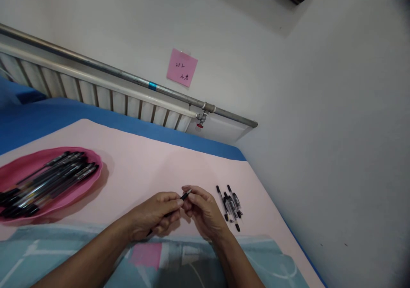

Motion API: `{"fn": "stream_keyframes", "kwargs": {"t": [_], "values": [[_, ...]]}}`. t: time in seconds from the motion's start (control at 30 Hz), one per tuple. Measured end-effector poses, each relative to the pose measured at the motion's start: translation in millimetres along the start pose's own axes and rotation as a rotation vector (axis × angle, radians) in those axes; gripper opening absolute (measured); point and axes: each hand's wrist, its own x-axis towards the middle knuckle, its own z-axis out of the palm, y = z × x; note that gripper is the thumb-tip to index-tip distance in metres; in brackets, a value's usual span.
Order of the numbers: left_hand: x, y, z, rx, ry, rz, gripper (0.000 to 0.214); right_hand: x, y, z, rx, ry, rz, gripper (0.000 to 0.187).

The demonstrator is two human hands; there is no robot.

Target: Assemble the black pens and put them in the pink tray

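My left hand (162, 213) is closed around the barrel of a dark pen (185, 196), whose pale tip points up and to the right. The pen's rear end shows below the palm. At that tip, the thumb and fingers of my right hand (205, 209) are pinched together; whether a small part sits between them is too fine to make out. Right of my right hand, several black-capped clear pens (231, 202) lie in a loose pile. A pink oval basket (99, 162) on the left holds many more black pens (60, 177).
A pale pink mat (134, 160) covers the blue table (221, 149). Behind it stand a white radiator (118, 102), a metal pipe (109, 68) and a red-handled valve (200, 125). A pink note (182, 67) is stuck on the wall. Patterned teal cloth (64, 254) lies along the front edge.
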Motion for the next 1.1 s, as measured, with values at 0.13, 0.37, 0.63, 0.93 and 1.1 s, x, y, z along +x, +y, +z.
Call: {"fn": "stream_keyframes", "kwargs": {"t": [0.13,0.37,0.63,0.93,1.1], "values": [[-0.3,0.3,1.7,0.027,0.010,-0.012,0.031,1.1,3.7,1.1,-0.047,0.049,-0.019,0.012],[1.9,-2.0,-0.2,0.013,0.027,-0.008,0.029,0.4,2.7,0.9,-0.073,0.036,0.020,0.018],[0.1,1.2,0.8,0.128,0.082,-0.009,0.029,0.1,5.9,3.3,-0.109,0.102,-0.021,0.013],[0.2,1.4,4.4,0.189,0.092,0.022,0.014,0.7,7.6,1.9,-0.164,0.159,-0.051,0.016],[0.5,2.0,5.5,0.186,0.117,0.013,0.014,1.2,7.4,-0.1,-0.103,0.042,0.000,0.021]]}}
